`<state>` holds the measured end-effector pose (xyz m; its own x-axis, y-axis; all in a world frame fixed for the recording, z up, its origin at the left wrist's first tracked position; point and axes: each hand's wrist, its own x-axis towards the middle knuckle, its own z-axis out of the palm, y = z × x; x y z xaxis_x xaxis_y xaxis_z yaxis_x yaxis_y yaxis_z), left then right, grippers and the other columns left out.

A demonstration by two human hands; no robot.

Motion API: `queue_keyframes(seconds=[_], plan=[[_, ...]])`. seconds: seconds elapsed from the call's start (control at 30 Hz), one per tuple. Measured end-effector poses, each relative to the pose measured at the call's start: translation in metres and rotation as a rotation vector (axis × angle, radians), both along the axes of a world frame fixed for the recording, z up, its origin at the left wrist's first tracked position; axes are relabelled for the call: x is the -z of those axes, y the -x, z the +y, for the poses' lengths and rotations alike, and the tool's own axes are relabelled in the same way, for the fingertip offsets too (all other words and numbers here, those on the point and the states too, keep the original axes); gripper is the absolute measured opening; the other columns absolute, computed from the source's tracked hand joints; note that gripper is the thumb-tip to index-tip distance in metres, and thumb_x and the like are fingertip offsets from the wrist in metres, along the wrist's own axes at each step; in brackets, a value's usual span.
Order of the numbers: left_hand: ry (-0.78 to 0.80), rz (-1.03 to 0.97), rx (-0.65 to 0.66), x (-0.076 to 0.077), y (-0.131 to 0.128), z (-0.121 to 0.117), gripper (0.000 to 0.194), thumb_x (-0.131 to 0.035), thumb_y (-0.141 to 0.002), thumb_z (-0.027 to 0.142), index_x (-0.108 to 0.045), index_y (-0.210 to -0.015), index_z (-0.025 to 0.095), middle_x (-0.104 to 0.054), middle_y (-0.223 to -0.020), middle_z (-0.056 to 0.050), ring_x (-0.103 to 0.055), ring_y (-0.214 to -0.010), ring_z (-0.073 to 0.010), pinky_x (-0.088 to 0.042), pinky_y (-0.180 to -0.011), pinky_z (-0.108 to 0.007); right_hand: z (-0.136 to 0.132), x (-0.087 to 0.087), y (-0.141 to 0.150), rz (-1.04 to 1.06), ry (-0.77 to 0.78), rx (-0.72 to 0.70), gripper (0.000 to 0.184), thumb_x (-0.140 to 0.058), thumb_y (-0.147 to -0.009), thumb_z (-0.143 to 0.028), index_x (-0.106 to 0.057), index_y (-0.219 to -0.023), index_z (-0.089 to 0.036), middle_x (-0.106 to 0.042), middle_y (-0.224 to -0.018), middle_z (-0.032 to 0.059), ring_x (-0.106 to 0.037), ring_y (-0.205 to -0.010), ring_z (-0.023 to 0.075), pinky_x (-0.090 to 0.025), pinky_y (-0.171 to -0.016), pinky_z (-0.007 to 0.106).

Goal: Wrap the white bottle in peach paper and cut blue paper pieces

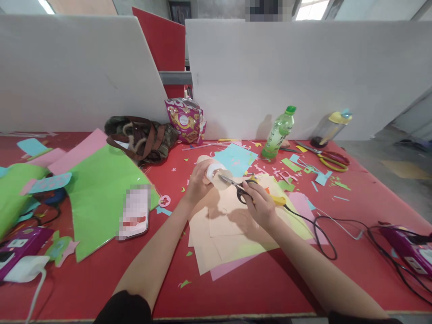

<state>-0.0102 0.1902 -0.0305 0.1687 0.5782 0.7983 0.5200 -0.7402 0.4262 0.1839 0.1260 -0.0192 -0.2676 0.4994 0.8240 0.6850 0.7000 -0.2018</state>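
Observation:
My left hand (pixel 198 179) is closed around a small white rounded piece (pixel 212 171) with cream paper (pixel 222 181) at its side; its exact kind is unclear. My right hand (pixel 259 206) grips black-handled scissors (pixel 228 180), their blades pointing left. The blade tips meet or overlap the cream paper near my left fingers; whether they cut it cannot be seen. Beneath both hands lies a stack of peach paper sheets (pixel 209 252). Beside my right hand, partly covered by it, is a yellow corded tool (pixel 278 200), resembling a glue gun.
Paper scraps (pixel 266 173) litter the red table (pixel 162 292). A green bottle (pixel 278 135), larger scissors (pixel 330 159) and a snack bag (pixel 185 119) stand or lie at the back. Left are green sheets (pixel 97 193) and a phone (pixel 137 211). A black cord (pixel 324 225) runs right.

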Motion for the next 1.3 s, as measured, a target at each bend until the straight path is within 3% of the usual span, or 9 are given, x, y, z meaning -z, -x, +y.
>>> queue_keyframes(seconds=[1.3], plan=[[0.036,0.033,0.009,-0.0009,0.0003,-0.0002,0.041,-0.055,-0.072,0.024,-0.041,-0.110,0.019,-0.052,-0.107,-0.010,-0.048,-0.103,-0.0218,-0.041,-0.085,-0.037,-0.0004,0.0018,-0.0010,-0.015,-0.056,0.031,0.041,-0.047,-0.076,-0.005,-0.047,-0.116,-0.016,-0.059,-0.084,0.0096,-0.059,-0.080,0.0183,-0.052,-0.067,0.029]])
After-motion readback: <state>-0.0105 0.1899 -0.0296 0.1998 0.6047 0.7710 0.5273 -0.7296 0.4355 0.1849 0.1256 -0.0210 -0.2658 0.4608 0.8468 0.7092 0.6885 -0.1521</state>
